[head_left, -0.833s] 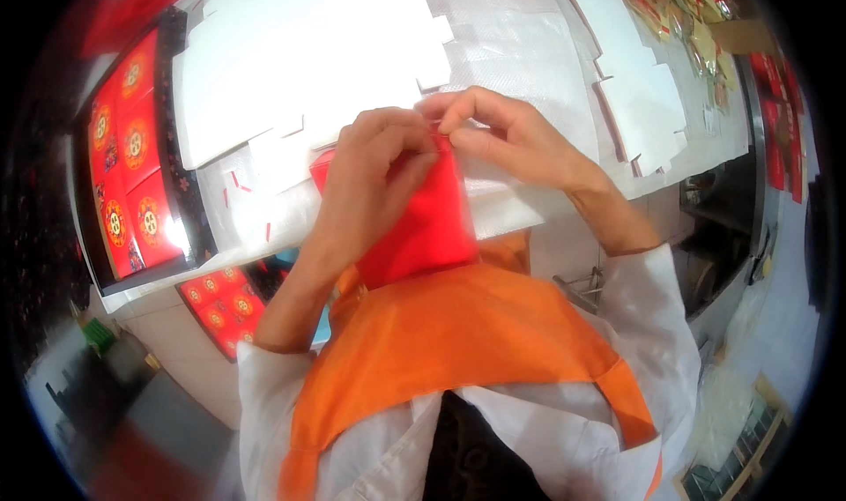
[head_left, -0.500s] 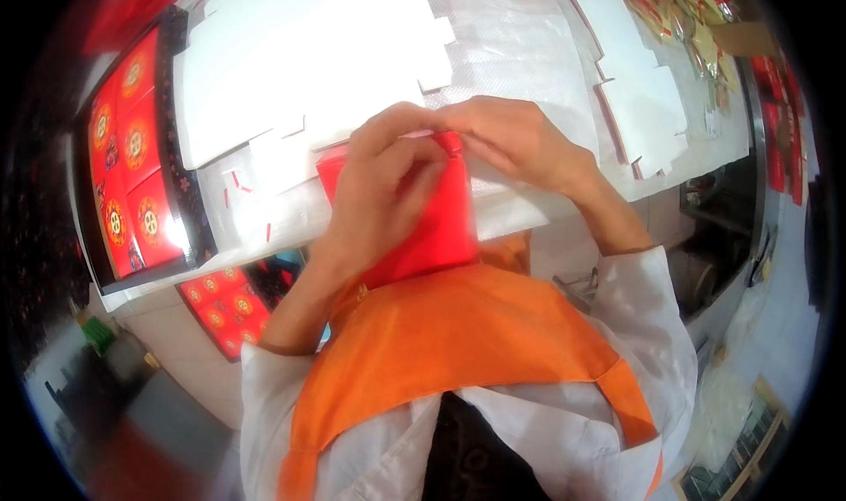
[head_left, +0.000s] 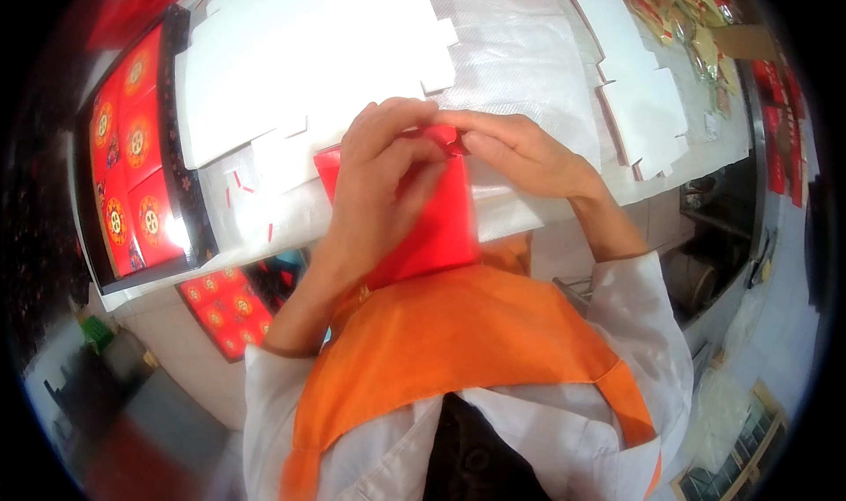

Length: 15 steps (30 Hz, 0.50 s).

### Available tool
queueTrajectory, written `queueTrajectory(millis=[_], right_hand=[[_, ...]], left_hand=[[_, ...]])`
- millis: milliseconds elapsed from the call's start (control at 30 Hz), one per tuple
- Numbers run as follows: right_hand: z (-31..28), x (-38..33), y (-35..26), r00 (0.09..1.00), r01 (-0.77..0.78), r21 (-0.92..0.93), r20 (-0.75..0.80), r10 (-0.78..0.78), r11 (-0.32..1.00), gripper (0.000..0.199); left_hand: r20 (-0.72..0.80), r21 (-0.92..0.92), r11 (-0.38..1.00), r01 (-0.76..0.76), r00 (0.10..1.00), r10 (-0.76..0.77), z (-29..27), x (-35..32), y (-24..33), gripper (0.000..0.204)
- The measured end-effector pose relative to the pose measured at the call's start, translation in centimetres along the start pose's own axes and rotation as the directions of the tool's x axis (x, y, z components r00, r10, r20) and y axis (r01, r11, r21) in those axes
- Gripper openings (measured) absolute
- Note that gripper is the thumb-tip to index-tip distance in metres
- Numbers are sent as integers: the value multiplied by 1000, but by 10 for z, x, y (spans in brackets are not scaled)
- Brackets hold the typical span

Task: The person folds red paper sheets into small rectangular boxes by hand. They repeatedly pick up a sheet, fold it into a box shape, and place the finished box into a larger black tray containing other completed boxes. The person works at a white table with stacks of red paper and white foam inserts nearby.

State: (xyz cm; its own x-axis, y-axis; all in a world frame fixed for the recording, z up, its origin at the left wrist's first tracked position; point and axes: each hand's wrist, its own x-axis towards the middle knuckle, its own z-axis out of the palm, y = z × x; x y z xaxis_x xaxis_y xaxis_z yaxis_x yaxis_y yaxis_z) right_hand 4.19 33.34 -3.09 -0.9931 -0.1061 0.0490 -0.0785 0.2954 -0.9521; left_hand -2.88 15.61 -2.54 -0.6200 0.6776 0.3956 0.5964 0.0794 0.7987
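Observation:
A red cardboard box (head_left: 441, 223) rests at the table's near edge, against my orange apron. My left hand (head_left: 383, 179) lies over its upper left part, fingers curled and gripping its far end. At the far right corner, my right hand (head_left: 515, 148) has its fingers bent over the box's edge and thumb against a small red flap. The fingertips of both hands nearly meet there. My left hand hides much of the box's top and left side.
Flat white carton blanks (head_left: 308, 51) spread over the table, with another stack (head_left: 639, 104) at right. A black-rimmed tray (head_left: 201, 228) of red patterned boxes stands at left. Packaged goods (head_left: 687, 16) lie far right. Small red scraps (head_left: 270, 232) are scattered on the white table cover.
My right hand has shifted slightly down and its thumb now shows by the box's corner flap. My left hand stays nearly in place on the box.

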Motion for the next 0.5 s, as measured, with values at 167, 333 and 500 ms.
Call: queueTrajectory(millis=[167, 333, 500], right_hand=[[-2, -2, -8, 999, -47, -62, 18, 48, 997, 34], [-4, -2, -12, 999, -20, -182, 46, 29, 983, 31], [-8, -1, -19, 990, -89, -171, 97, 107, 981, 31]], left_hand=[[37, 15, 999, -51, 998, 50, 2, 2, 0, 16], [61, 7, 998, -69, 996, 68, 2, 2, 0, 16], [101, 55, 996, -70, 993, 65, 0, 2, 1, 19]])
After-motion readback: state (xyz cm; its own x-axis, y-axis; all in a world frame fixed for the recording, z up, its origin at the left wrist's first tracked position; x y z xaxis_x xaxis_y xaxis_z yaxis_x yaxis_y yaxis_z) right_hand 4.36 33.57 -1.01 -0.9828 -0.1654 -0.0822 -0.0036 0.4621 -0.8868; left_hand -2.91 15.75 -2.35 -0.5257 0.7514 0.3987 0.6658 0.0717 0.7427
